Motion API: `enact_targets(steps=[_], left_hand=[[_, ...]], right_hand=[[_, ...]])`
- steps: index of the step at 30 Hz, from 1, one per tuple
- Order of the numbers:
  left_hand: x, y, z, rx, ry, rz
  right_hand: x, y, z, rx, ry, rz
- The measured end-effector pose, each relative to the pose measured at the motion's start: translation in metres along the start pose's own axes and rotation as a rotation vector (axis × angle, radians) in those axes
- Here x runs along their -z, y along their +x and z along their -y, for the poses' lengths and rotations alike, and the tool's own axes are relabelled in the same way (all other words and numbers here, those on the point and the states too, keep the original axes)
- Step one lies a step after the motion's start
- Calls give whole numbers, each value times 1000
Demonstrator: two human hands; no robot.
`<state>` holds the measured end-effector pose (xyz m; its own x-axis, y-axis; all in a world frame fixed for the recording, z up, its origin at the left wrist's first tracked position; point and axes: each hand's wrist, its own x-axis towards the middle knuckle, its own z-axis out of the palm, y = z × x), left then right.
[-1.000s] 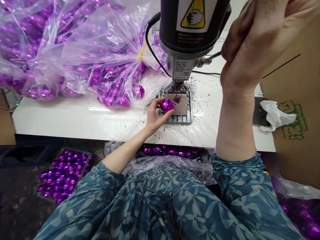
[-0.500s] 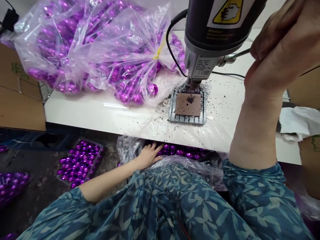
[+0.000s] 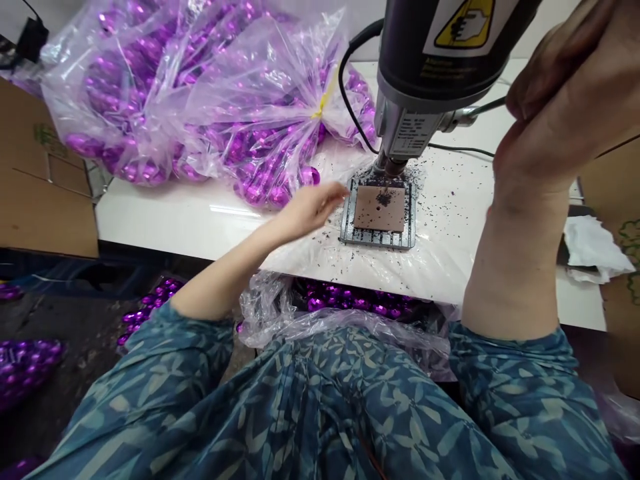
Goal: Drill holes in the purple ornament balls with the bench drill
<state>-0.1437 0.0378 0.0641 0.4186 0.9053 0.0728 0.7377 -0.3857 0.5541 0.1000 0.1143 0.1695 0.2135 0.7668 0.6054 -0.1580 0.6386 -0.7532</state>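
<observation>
My left hand (image 3: pixel 309 208) hovers over the white table (image 3: pixel 200 223), fingers loosely stretched toward the purple shiny eggs (image 3: pixel 270 193) spilling from a clear plastic bag (image 3: pixel 200 87); nothing shows in it. My right hand (image 3: pixel 560 100) is raised at the upper right, closed around the metal lever (image 3: pixel 473 115) of a bench drill press (image 3: pixel 440 53). The drill's chuck (image 3: pixel 393 165) stands over a brown plate (image 3: pixel 380 208) on a slotted metal base (image 3: pixel 378 238), with dark shavings around it.
A bag of purple eggs (image 3: pixel 360 307) sits below the table edge at my lap. More purple eggs lie in a tray (image 3: pixel 145 310) and on the floor at left (image 3: pixel 25 363). Cardboard boxes stand at left (image 3: pixel 40 193) and right (image 3: pixel 615 220). White crumpled cloth (image 3: pixel 593 247) lies at right.
My left hand carried a purple egg from the drill plate down to the bag under the table, let it go, and has risen back empty toward the bagged eggs on the table.
</observation>
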Motion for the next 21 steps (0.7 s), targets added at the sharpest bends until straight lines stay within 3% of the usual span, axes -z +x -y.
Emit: enact_targets(steps=[2,6,8,10,13,15,18,21], left_hand=[[-3,36,31,124,167,-95],[-12,76,92,338,426,40],[-14,80,113,338,377,-4],[-14,78,123,259,186,-153],[-15,67,119,115,-256,-389],[-18,58,106,66,-549,-458],[-28,45,83,70,-849,-435],[-43,38,67,110,-1006,-328]], right_hand=[[1,1,-6,117,-68,-71],[4,3,-16,223,-63,-59],[4,5,-20,242,-13,-54],[4,7,-22,250,36,-64],[3,7,-23,265,73,-58],[2,6,-21,268,62,-42],[1,5,-18,274,39,-27],[1,6,-18,305,76,-22]])
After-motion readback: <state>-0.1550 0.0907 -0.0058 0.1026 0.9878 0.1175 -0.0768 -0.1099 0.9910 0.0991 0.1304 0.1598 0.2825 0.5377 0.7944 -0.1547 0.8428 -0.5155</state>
